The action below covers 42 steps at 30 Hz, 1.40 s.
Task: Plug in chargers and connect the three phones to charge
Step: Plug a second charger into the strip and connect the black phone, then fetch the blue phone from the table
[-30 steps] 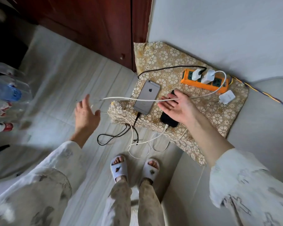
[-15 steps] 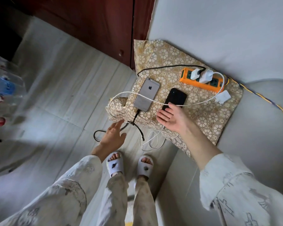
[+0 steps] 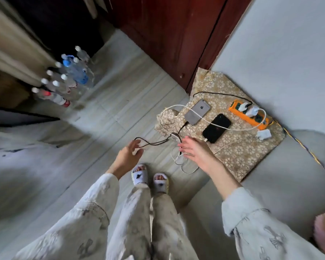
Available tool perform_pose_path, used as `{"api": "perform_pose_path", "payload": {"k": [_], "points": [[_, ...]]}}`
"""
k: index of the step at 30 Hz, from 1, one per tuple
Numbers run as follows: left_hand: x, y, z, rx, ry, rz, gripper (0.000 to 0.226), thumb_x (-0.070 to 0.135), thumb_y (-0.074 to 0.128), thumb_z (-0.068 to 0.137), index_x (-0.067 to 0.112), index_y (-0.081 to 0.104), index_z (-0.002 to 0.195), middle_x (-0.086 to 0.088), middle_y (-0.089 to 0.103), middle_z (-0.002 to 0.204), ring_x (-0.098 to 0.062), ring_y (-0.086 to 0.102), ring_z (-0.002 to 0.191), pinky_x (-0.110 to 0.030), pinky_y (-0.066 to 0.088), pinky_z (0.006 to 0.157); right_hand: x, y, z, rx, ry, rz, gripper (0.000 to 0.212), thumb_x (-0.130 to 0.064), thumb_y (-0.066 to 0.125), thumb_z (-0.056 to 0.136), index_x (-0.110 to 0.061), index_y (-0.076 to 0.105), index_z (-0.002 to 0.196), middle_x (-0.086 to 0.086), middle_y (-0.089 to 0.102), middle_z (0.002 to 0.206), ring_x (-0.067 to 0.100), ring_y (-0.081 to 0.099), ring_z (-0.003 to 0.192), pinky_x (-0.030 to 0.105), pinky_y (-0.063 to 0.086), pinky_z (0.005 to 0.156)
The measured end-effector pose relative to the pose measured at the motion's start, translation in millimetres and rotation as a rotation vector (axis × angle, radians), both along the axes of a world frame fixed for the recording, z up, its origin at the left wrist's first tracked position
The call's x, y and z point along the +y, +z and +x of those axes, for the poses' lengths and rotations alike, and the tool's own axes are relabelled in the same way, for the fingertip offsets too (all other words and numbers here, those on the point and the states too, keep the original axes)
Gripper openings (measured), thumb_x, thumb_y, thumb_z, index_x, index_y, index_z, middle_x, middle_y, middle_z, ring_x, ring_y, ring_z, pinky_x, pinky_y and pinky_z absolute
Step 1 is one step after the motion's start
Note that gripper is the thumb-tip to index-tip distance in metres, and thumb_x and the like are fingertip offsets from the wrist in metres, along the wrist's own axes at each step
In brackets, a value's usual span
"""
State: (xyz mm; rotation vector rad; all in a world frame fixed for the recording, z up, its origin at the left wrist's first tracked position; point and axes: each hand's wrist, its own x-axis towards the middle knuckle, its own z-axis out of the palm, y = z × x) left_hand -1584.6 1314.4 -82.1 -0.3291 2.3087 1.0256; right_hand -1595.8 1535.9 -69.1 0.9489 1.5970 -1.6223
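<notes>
A grey phone (image 3: pixel 197 111) lies face down on the patterned cloth (image 3: pixel 238 152), a black cable in its lower end. Beside it lies a black phone (image 3: pixel 216 128) with a white cable plugged in. An orange power strip (image 3: pixel 250 117) by the wall holds two white chargers (image 3: pixel 249 109). A third white charger (image 3: pixel 264 134) lies loose on the cloth. A white cable (image 3: pixel 176 106) loops across both phones. My left hand (image 3: pixel 129 155) hovers open over the floor near the black cable's loop. My right hand (image 3: pixel 194 151) is open at the cloth's front edge, above the tangled cables. Only two phones are in view.
Several plastic water bottles (image 3: pixel 68 79) stand on the floor at the left. A dark red wooden door (image 3: pixel 169 34) is behind the cloth. A grey cushion (image 3: pixel 289 175) lies to the right. My slippered feet (image 3: pixel 150 178) stand just below the cables.
My left hand let go of the white cable and dropped towards my feet. My right hand drew back off the black phone to the cloth's edge. The camera swung left.
</notes>
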Motion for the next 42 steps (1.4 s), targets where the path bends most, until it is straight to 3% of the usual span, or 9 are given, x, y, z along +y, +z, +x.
{"api": "perform_pose_path", "payload": {"k": [4,7,9,16,21,25,28,38,42], "points": [[-57.0,50.4,45.0,0.063,0.219,0.028,0.037,0.017,0.055,0.089,0.010,0.049,0.125,-0.014,0.060,0.123,-0.026,0.056,0.115,-0.032,0.041,0.098,-61.3,43.5,15.1,0.075,0.269,0.054,0.035,-0.026,0.044,0.096,-0.004,0.052,0.122,0.016,0.062,0.121,0.028,0.060,0.108,0.039,0.046,0.095],[-113.7,87.5,82.9,0.124,0.424,0.020,0.035,0.016,0.055,0.088,0.008,0.051,0.123,-0.015,0.061,0.120,-0.028,0.057,0.112,-0.037,0.044,0.097,-125.5,71.6,15.0,0.154,0.455,0.055,0.030,-0.025,0.043,0.097,-0.005,0.053,0.117,0.017,0.063,0.120,0.022,0.058,0.095,0.028,0.043,0.071],[-155.5,108.6,106.8,0.167,0.534,-0.007,0.035,0.015,0.055,0.089,0.007,0.051,0.123,-0.016,0.061,0.120,-0.028,0.058,0.111,-0.036,0.044,0.095,-174.9,87.0,14.5,0.207,0.593,0.044,0.025,-0.024,0.043,0.097,-0.009,0.054,0.112,0.018,0.063,0.120,0.020,0.056,0.092,0.023,0.039,0.064],[-321.1,167.1,205.6,0.363,0.902,-0.106,0.034,0.017,0.055,0.088,0.008,0.053,0.121,-0.012,0.064,0.115,-0.020,0.060,0.106,-0.022,0.041,0.091,-399.8,154.9,44.2,0.411,1.068,-0.059,0.015,-0.026,0.043,0.096,-0.017,0.054,0.103,0.012,0.065,0.113,0.013,0.057,0.079,0.022,0.041,0.066],[-421.5,187.6,286.1,0.441,1.007,-0.220,0.040,0.019,0.055,0.089,0.015,0.046,0.128,-0.004,0.057,0.123,-0.007,0.052,0.105,-0.014,0.035,0.090,-550.5,195.2,88.9,0.544,1.233,-0.155,0.016,-0.021,0.044,0.096,-0.013,0.056,0.102,0.012,0.065,0.101,0.013,0.058,0.072,0.023,0.042,0.065],[-517.2,219.5,361.9,0.501,1.173,-0.325,0.042,0.019,0.054,0.089,0.015,0.045,0.130,-0.006,0.057,0.125,-0.015,0.053,0.112,-0.026,0.041,0.097,-677.4,234.1,149.1,0.631,1.355,-0.287,0.017,-0.019,0.043,0.097,-0.012,0.057,0.105,0.008,0.064,0.098,0.021,0.059,0.087,0.025,0.046,0.069],[-573.5,244.8,415.6,0.547,1.297,-0.391,0.041,0.017,0.055,0.089,0.014,0.046,0.128,-0.009,0.058,0.124,-0.016,0.054,0.109,-0.032,0.044,0.096,-755.7,259.3,196.1,0.684,1.481,-0.383,0.022,-0.022,0.044,0.096,-0.012,0.058,0.111,0.005,0.067,0.097,0.019,0.063,0.089,0.035,0.051,0.082],[-727.2,292.7,566.9,0.635,1.670,-0.565,0.034,0.020,0.052,0.090,0.024,0.049,0.124,0.003,0.058,0.119,-0.009,0.054,0.107,-0.023,0.039,0.089,-1004.7,323.8,343.5,0.801,1.801,-0.714,0.022,-0.023,0.046,0.096,-0.013,0.058,0.112,0.006,0.068,0.099,0.022,0.065,0.090,0.037,0.051,0.086],[-796.8,302.3,621.4,0.646,1.797,-0.657,0.033,0.022,0.050,0.091,0.025,0.049,0.124,0.005,0.057,0.117,-0.009,0.054,0.108,-0.023,0.038,0.089,-1101.7,338.8,407.0,0.813,1.902,-0.835,0.024,-0.020,0.045,0.096,-0.009,0.056,0.115,0.007,0.065,0.098,0.019,0.062,0.084,0.025,0.049,0.074]]}}
